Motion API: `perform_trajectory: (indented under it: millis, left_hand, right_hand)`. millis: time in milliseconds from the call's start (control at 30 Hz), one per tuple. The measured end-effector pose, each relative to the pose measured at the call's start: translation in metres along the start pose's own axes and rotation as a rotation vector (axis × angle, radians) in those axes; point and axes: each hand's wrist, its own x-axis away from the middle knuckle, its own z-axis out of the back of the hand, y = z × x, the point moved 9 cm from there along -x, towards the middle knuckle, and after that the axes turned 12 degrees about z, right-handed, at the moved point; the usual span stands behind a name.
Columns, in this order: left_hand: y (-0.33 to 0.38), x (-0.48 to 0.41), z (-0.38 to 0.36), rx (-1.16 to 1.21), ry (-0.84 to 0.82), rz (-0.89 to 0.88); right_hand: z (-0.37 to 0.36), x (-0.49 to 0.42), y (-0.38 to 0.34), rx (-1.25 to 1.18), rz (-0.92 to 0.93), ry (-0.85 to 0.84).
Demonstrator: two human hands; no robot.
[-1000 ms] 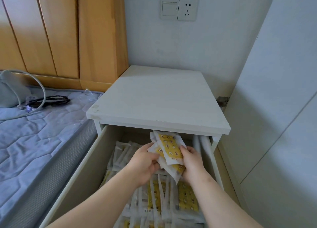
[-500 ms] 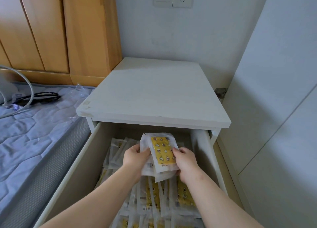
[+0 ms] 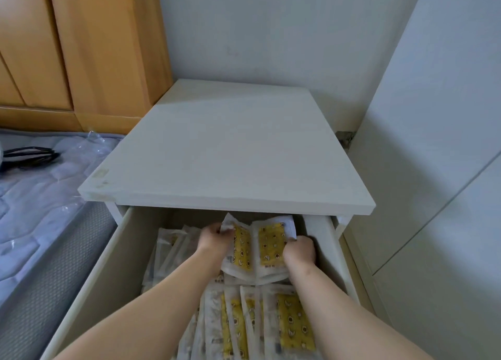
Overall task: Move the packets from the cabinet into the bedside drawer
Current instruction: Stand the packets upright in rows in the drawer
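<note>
While the bundle (image 3: pixel 260 247) of yellow-printed packets stands on end between both hands, its long axis runs up and away from the person, printed faces turned back toward the camera. It is splayed into two leaves, with its top edges just under the front lip of the table (image 3: pixel 230 153). It sits inside the drawer (image 3: pixel 119 251), toward the back and right of centre. Whether its lower edge already rests on what lies beneath cannot be told.

Fingers of the left hand (image 3: pixel 217 240) curl round the bundle's upper left edge, and the right hand (image 3: pixel 299 252) clasps the right edge a little lower, close to the drawer's right wall. Both hands are on it, so neither is the nearer. The bundle lies straight between them.

Nearer the person, the stored packets (image 3: pixel 271 324) stand in rows on edge with the same orientation. More of them line the left side (image 3: pixel 168 248). The bundle comes directly behind the front rows, so I judge the next move to be a short drop and a squeeze to close the two leaves. The open room lies downward and slightly back under the table.

Left of the drawer is the bed (image 3: pixel 40 197), with a dark cable (image 3: pixel 29 155) on it. White door panels (image 3: pixel 433 170) stand to the right.
</note>
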Motion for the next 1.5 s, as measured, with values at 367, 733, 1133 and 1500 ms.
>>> perform_trajectory:
  millis: [367, 733, 1133, 1500]
  left_hand:
    - [0.020, -0.025, -0.002, -0.666, 0.254, -0.303]
    - [-0.001, -0.025, -0.044, -0.949, 0.070, -0.447]
    - [0.015, -0.054, 0.028, -0.333, 0.284, -0.126]
    - [0.000, -0.043, 0.018, 0.818, -0.127, 0.218]
  right_hand:
    - [-0.016, -0.010, -0.020, 0.631, 0.346, -0.032]
    - [-0.040, -0.017, -0.009, 0.461, 0.280, -0.169]
    - [-0.050, -0.026, -0.006, 0.228, 0.286, -0.219]
    - [-0.044, -0.019, -0.009, -0.122, 0.165, -0.144]
